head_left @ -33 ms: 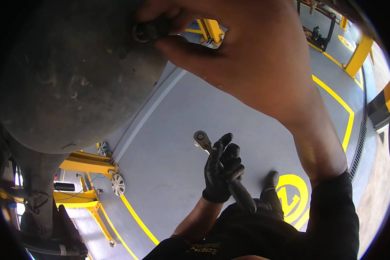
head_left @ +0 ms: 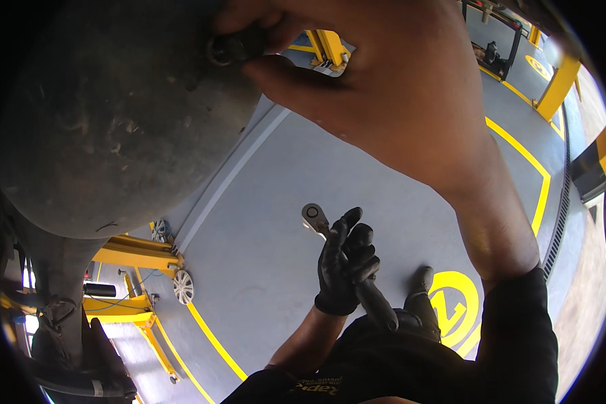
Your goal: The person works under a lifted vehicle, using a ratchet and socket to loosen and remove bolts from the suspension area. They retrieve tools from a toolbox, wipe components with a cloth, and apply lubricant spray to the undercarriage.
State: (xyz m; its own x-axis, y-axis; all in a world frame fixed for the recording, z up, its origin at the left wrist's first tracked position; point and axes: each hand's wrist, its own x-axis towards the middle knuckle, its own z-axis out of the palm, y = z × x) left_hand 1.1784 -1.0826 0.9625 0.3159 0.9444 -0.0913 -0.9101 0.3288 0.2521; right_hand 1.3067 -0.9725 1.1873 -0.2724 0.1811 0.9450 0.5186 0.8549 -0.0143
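Note:
My right hand, bare, reaches up across the top of the view. Its thumb and fingers pinch a short dark cylindrical piece with a round, ring-like end, which looks like a socket. That piece lies against or just in front of a large, dark, rounded, dirt-marked part overhead at the left; whether it is fitted in there I cannot tell. Lower down, my left hand wears a black glove and is closed round a ratchet wrench. The ratchet's round head points up and left; its dark grip hangs below the fist.
Grey floor with yellow lines spreads below. Yellow lift arms and a silver wheel cover are at lower left. A yellow post and a dark metal frame stand at upper right. A floor drain runs along the right.

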